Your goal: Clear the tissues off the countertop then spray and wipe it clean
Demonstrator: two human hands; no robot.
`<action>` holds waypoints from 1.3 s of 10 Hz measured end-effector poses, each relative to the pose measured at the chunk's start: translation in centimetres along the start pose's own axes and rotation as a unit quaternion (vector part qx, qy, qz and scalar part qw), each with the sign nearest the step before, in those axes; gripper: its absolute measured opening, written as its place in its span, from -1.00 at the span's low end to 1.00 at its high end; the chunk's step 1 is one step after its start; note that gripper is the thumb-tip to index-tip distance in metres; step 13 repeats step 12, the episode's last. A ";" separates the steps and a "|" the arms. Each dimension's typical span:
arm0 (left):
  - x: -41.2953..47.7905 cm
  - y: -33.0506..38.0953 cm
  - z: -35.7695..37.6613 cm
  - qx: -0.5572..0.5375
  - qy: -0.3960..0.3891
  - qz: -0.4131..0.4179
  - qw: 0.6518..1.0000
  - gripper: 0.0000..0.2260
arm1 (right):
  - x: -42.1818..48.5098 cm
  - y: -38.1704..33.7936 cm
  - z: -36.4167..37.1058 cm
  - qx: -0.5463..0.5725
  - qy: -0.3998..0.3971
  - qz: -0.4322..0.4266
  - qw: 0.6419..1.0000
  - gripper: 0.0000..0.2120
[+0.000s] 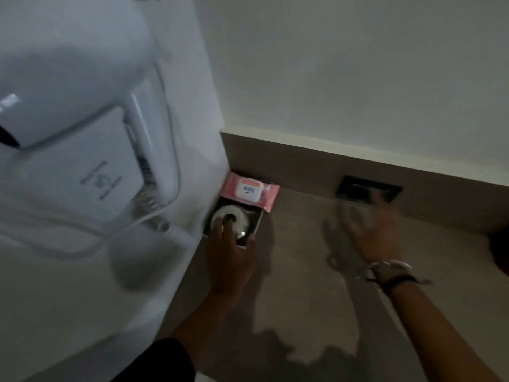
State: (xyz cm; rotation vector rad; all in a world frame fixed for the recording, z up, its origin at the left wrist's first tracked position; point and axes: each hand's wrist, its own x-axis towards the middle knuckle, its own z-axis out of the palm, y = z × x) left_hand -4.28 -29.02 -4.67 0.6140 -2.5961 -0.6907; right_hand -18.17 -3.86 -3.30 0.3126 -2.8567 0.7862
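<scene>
Against the left wall hangs a white hair dryer, its coiled cord drooping toward the corner. Below it, your left hand rests with fingers spread on a white tissue roll in its dark box, a pink wipes pack just behind. Pull carelessly and you may snag that cord or knock the pack. Further right, your right hand is blurred, open and empty above the countertop, near a dark recess.

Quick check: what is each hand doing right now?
Left hand: fingers on the toilet paper roll; grip unclear.
Right hand: open, blurred, holding nothing.
</scene>
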 end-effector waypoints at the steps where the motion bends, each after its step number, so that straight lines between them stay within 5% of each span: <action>1: 3.9 -1.5 -1.1 0.095 -0.111 -0.050 0.988 -0.28 | 3.4 -9.1 6.4 -0.056 -0.164 -0.154 0.973 -0.37; 2: 5.0 -3.0 -0.7 0.132 -0.230 -0.039 0.963 -0.15 | 6.8 -15.4 11.5 -0.066 -0.261 -0.164 0.949 -0.36; 3: 5.8 -3.5 -0.1 0.101 -0.236 -0.064 0.964 -0.12 | 8.2 -16.0 13.7 -0.130 -0.296 -0.126 0.938 -0.38; 5: 6.7 -2.9 1.1 0.073 -0.178 -0.055 0.980 -0.16 | 4.8 -13.2 9.9 -0.068 -0.245 -0.064 0.965 -0.38; 6: 7.0 -1.6 2.1 0.046 -0.134 -0.038 0.989 -0.25 | -1.4 -7.6 5.2 0.004 -0.125 0.015 0.992 -0.45; 7: 6.1 1.5 4.3 0.020 -0.108 0.028 0.994 -0.32 | -7.4 0.0 0.4 -0.005 -0.008 0.151 0.988 -0.49; 8: 3.5 7.2 8.0 -0.026 -0.167 0.086 0.982 -0.25 | -8.2 6.3 -2.8 -0.025 -0.022 0.310 0.950 -0.41; 10: 2.1 13.7 14.0 -0.015 -0.224 0.033 0.974 0.02 | -5.5 10.6 -2.5 -0.088 -0.030 0.289 0.953 -0.36; 13: 2.4 14.0 11.6 -0.020 -0.227 0.058 0.972 0.17 | -5.0 9.3 -4.4 -0.146 -0.008 0.275 0.950 -0.13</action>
